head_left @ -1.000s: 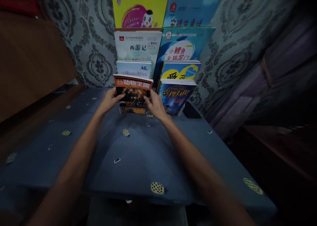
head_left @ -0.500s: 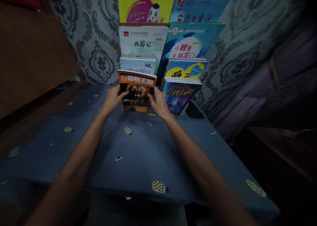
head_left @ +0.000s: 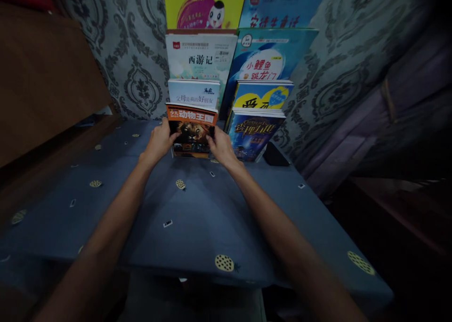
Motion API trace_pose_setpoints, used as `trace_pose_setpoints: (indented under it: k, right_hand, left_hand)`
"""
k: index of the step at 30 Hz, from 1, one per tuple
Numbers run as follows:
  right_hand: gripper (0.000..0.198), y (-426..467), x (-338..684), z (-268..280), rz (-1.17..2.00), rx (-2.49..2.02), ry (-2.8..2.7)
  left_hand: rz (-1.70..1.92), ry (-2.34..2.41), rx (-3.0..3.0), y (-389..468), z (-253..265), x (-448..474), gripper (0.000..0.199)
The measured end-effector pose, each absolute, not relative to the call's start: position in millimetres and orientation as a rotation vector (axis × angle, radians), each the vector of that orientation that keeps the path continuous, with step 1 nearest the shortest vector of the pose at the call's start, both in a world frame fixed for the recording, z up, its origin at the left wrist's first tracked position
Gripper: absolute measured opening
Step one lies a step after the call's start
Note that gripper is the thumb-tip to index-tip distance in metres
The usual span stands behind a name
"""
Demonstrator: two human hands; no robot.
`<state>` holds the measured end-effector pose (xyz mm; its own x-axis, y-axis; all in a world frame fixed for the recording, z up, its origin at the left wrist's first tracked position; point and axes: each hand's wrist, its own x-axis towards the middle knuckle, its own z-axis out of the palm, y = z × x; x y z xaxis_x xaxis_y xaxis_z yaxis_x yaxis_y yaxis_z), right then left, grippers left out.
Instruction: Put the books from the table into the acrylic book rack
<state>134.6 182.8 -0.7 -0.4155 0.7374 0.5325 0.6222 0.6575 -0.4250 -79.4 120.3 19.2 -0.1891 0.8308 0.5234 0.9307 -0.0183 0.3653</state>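
Note:
An orange and black book with a lion on its cover [head_left: 192,130] stands upright at the front of the left stack of books. My left hand [head_left: 160,140] grips its left edge, thumb on the cover and fingers behind. On the opposite edge my right hand [head_left: 221,145] holds it the same way. Right behind it rises a pale blue book [head_left: 194,93], its title showing above the lion book. Beside my right hand, to its right, stands a dark blue book with gold lettering [head_left: 256,131]; a yellow and blue book [head_left: 263,95] is behind that one.
Taller books stand at the back: a white one [head_left: 201,58], a teal one [head_left: 275,53], a yellow-green one [head_left: 205,6] and a blue one [head_left: 282,4]. A black flat object [head_left: 275,155] lies at right on the blue tablecloth [head_left: 197,232]. A brown wooden panel [head_left: 45,77] stands left.
The lion book has gone down slightly in both hands, so more of the pale blue book's title shows and less of what is below the lion book. The view has shifted slightly.

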Motion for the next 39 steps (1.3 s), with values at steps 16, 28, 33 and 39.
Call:
trace_pose_setpoints:
  k: [16, 28, 33, 39]
  right_hand:
    - [0.025, 161.3, 134.7, 13.0, 0.111, -1.462, -2.129]
    - [0.020, 178.7, 138.6, -4.3, 0.131, -1.376, -2.127]
    - [0.017, 172.9, 141.5, 6.1, 0.156, -1.409, -2.184]
    - [0.052, 162.8, 138.0, 17.5, 0.165, -1.244, -1.973]
  left_hand:
    - [-0.821, -2.188, -1.851, 114.6, 22.8, -68.7, 0.047]
    - [-0.938, -2.093, -1.830, 126.0, 10.3, -71.5, 0.048]
    - [-1.010, -2.058, -1.824, 115.9, 18.5, -59.6, 0.077]
    - [-1.131, -1.810, -1.827, 109.1, 29.0, -52.3, 0.086]
